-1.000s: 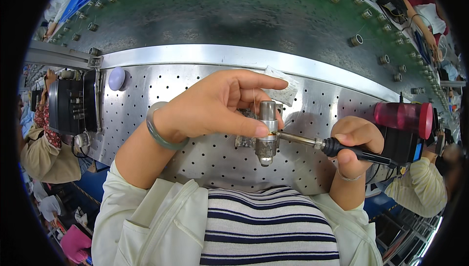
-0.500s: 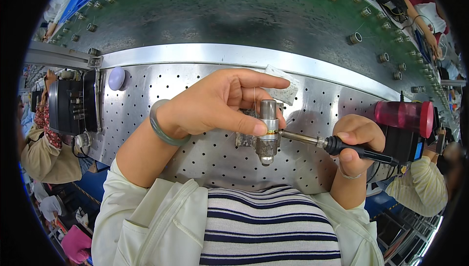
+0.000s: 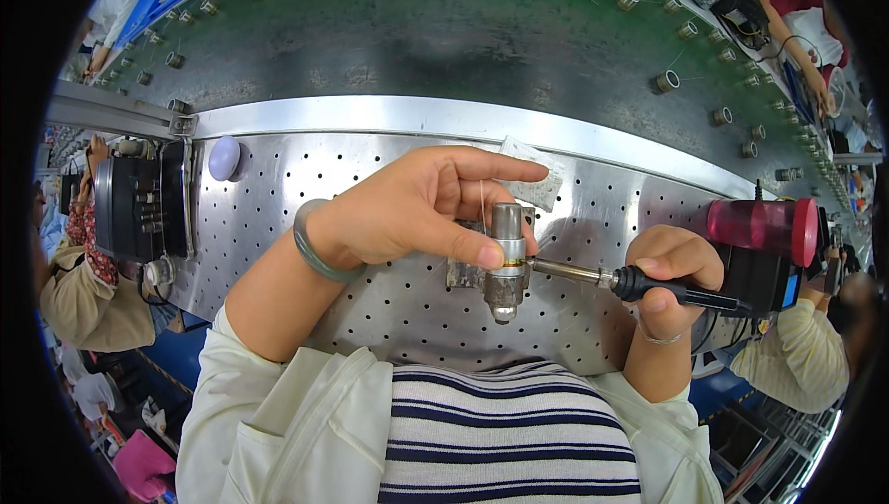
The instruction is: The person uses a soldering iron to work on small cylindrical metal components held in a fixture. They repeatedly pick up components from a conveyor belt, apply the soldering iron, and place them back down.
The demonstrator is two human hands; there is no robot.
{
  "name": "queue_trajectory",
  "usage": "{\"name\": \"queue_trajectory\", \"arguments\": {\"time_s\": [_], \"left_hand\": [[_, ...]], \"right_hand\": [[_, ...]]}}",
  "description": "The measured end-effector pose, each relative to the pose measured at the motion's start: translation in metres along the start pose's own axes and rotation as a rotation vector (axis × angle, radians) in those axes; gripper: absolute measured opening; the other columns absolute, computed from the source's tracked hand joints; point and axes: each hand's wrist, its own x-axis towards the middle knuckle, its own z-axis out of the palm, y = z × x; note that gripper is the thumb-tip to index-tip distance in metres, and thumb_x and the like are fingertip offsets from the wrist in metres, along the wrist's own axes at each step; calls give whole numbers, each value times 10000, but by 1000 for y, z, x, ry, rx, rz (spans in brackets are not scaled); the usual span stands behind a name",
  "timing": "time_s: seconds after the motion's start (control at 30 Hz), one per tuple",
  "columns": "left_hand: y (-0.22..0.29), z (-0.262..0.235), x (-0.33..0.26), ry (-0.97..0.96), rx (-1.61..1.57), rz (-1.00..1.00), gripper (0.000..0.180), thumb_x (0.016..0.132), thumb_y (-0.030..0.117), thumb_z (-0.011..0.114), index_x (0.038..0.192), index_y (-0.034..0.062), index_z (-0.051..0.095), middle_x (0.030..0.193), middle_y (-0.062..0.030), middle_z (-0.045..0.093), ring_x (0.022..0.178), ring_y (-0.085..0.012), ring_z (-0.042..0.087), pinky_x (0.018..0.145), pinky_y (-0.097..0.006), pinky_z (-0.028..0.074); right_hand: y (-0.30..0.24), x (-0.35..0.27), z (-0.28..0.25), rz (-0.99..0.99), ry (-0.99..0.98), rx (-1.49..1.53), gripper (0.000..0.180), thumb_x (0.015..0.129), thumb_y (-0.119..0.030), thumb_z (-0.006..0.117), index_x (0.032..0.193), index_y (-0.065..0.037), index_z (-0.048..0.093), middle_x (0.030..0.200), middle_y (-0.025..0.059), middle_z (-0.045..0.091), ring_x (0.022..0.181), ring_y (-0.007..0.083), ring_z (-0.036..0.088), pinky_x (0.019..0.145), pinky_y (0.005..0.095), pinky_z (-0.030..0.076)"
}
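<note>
1. Metal cylinder part stands upright on a small fixture at the middle of the perforated steel bench, close to the person's body.
2. The left hand reaches in from the left and grasps the cylinder, thumb pressed on its near side at the yellowish band and forefinger stretched out past its top.
3. The right hand is clenched around the black handle of a soldering iron, whose metal tip points left and meets the cylinder's right side at the band.
4. Judged from this, the step in hand is soldering a joint on the cylinder's side, with the left hand steadying the part.
5. The next move seems to call for a steady tip on the joint, a firm hold that does not turn the part, and fingers kept off the hot tip just beside the thumb.
6. The cylinder looks dull grey, narrow at the top, with a wider dark collar below and a rounded shiny end at the bottom; a thin wire rises beside its top.
7. A white folded cloth lies just behind the part, a red-capped container sits at the right, and a green conveyor belt with small metal rings runs along the far side.
</note>
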Motion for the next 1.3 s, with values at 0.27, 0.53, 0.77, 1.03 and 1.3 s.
{"name": "queue_trajectory", "arguments": {"time_s": [0.27,0.53,0.77,1.03,1.3], "left_hand": [[-1,-11,-2,-32,-122,-9,753,699,61,762,1343,-46,386,1005,-182,620,935,-174,594,744,-222,510],[-3,-3,-1,39,8,3,692,687,19,754,1298,-62,441,1011,-190,626,920,-171,604,728,-222,513],[1,-2,-2,35,0,-30,685,696,-5,740,1306,-57,432,978,-190,641,816,-124,625,720,-198,510],[-1,1,-1,16,-24,-10,677,703,-19,730,1309,-55,430,983,-188,635,889,-155,620,734,-204,513],[-2,1,-1,45,-6,-14,703,684,-1,759,1305,-56,434,948,-173,643,852,-147,626,707,-192,511]], "right_hand": [[0,-1,5,47,88,101,216,741,-50,717,861,58,573,688,118,591,503,154,554,462,244,429],[1,-1,5,75,58,122,213,728,-32,724,853,57,576,711,128,605,524,163,573,473,242,436],[-2,-2,0,98,35,60,203,718,-14,724,848,59,585,694,132,608,527,172,578,474,246,436],[-1,0,3,33,36,88,244,711,-18,737,877,68,580,690,137,609,522,175,573,473,250,436],[-2,-1,0,63,-8,45,254,688,-21,753,874,67,605,698,135,617,558,187,584,512,259,450]]}}
